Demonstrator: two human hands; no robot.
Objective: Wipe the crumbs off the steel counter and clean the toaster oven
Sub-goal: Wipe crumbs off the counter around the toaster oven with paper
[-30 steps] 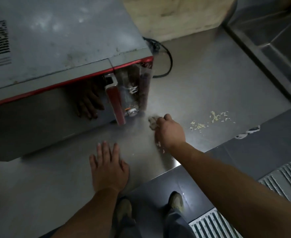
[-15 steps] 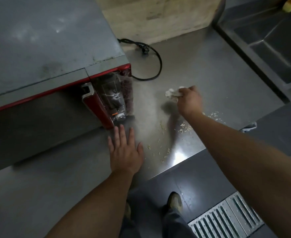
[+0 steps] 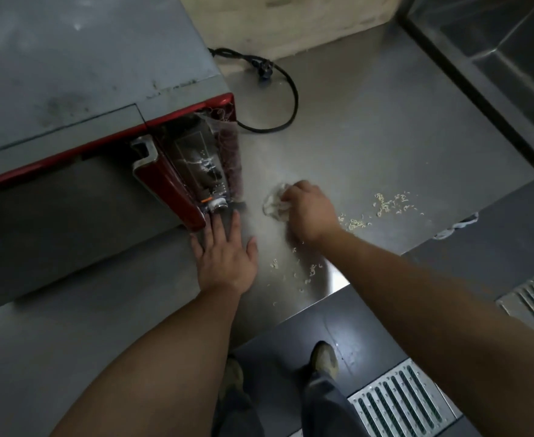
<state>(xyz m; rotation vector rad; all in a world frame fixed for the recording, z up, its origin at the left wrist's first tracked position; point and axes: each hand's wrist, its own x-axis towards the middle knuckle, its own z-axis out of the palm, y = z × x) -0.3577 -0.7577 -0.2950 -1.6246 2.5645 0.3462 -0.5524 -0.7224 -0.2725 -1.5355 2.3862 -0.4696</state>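
Currently on the steel tabletop (image 3: pixel 385 127): toaster oven (image 3: pixel 85 99), grey with red trim, at the left side, its control panel turned toward the near edge. Left hand (image 3: pixel 226 253), fingers straight, lies flat on the tabletop, fingertips touching the oven's lower front corner. Right hand (image 3: pixel 309 209) grasps a crumpled white cloth (image 3: pixel 273 205), pressed to the tabletop just right of the oven. Crumbs (image 3: pixel 385 205): one scatter toward the right near edge, another between the hands by the near edge. Black power cord (image 3: pixel 278 89) loops behind the oven near the far edge.
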